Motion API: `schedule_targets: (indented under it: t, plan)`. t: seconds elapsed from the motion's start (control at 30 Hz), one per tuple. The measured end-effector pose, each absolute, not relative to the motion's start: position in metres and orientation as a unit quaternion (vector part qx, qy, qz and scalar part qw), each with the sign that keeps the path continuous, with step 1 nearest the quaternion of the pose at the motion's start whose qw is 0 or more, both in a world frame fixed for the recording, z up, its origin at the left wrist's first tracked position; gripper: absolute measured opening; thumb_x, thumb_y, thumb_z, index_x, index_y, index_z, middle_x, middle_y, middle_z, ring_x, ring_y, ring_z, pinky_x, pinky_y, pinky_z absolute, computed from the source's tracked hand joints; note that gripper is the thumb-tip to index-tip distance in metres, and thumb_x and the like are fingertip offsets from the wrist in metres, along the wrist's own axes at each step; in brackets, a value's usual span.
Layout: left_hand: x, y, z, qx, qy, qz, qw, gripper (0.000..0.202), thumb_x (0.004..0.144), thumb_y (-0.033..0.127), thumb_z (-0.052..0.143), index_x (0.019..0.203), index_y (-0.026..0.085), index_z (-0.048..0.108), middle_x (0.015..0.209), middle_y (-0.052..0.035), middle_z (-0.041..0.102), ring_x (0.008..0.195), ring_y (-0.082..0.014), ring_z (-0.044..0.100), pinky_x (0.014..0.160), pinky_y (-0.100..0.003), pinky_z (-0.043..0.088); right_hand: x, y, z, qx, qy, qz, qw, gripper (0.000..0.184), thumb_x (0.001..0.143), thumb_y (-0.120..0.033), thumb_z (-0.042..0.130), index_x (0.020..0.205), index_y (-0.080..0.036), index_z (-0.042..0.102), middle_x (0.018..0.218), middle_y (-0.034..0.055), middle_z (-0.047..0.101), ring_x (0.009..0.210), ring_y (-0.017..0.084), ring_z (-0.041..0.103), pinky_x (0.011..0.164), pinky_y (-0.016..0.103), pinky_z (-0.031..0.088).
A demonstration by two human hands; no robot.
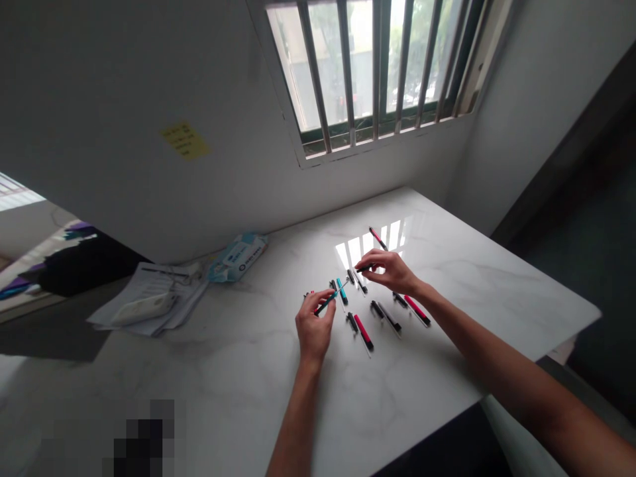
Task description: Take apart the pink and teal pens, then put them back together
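My left hand [313, 328] pinches a dark blue-and-black pen barrel [326, 302], a thin light refill and spring sticking out of its upper end. Between the fingertips of my right hand [390, 270] is a small black pen part [364, 268], held apart from the barrel. Disassembled pens lie around both hands: a turquoise barrel [342, 290], a red barrel [364, 331] below it, a black barrel [389, 316] and another red barrel [416, 310] to the right. Black pieces and thin refills lie beside them. A red pen [377, 237] rests beyond my right hand, partly hidden.
The white marbled table [223, 377] meets the wall under a barred window [372, 73]. At the left are a blue wipes packet [238, 257], papers [163, 281] and a white device [144, 307]. A yellow note [185, 140] is stuck to the wall.
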State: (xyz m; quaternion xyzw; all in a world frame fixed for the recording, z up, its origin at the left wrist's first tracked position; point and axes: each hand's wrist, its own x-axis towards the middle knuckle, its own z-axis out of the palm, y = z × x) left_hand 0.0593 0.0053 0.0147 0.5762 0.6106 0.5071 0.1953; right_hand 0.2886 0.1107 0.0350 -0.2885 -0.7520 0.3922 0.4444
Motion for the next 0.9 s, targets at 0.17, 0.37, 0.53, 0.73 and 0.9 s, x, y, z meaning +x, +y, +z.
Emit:
schedule_targets:
  t: [0.17,0.37,0.53,0.73,0.9]
  plan:
    - [0.06,0.005,0.014,0.586,0.604,0.505,0.191,0.016,0.088,0.027,0.07,0.101,0.025,0.08,0.103,-0.0041,0.074,0.088,-0.0181,0.068,0.09,-0.033,0.056,0.287,0.107,0.036,-0.272,-0.779,0.371,0.426,0.02,0.089,-0.026,0.072,0.108,-0.022,0.078,0.101,0.0059,0.078,0.088,0.02,0.074,0.076,0.032,0.056]
    - [0.061,0.005,0.014,0.587,0.602,0.504,0.196,0.015,0.088,0.027,0.071,0.099,0.026,0.081,0.101,-0.0039,0.075,0.087,-0.0183,0.068,0.089,-0.032,0.056,0.284,0.102,0.039,-0.262,-0.782,0.383,0.416,0.016,0.091,-0.029,0.072,0.104,-0.023,0.078,0.099,0.0047,0.079,0.087,0.019,0.073,0.077,0.033,0.056]
    - [0.061,0.004,0.016,0.594,0.603,0.498,0.19,0.016,0.088,0.026,0.071,0.1,0.026,0.081,0.102,-0.0039,0.076,0.089,-0.0187,0.068,0.089,-0.032,0.056,0.282,0.101,0.038,-0.255,-0.795,0.37,0.408,0.015,0.091,-0.026,0.072,0.103,-0.023,0.078,0.097,0.0042,0.078,0.083,0.018,0.071,0.075,0.032,0.055]
    - [0.061,0.005,0.014,0.594,0.607,0.495,0.183,0.015,0.088,0.027,0.071,0.099,0.026,0.081,0.101,-0.004,0.076,0.086,-0.0184,0.067,0.09,-0.033,0.056,0.292,0.109,0.038,-0.278,-0.79,0.343,0.427,0.017,0.089,-0.025,0.071,0.105,-0.023,0.078,0.1,0.0053,0.078,0.083,0.019,0.071,0.074,0.033,0.056]
    - [0.062,0.005,0.014,0.597,0.601,0.495,0.193,0.016,0.088,0.026,0.07,0.1,0.026,0.081,0.102,-0.0038,0.076,0.089,-0.0187,0.069,0.092,-0.033,0.056,0.29,0.107,0.039,-0.264,-0.797,0.355,0.411,0.015,0.089,-0.025,0.071,0.103,-0.023,0.078,0.099,0.0049,0.078,0.084,0.019,0.071,0.074,0.032,0.055]
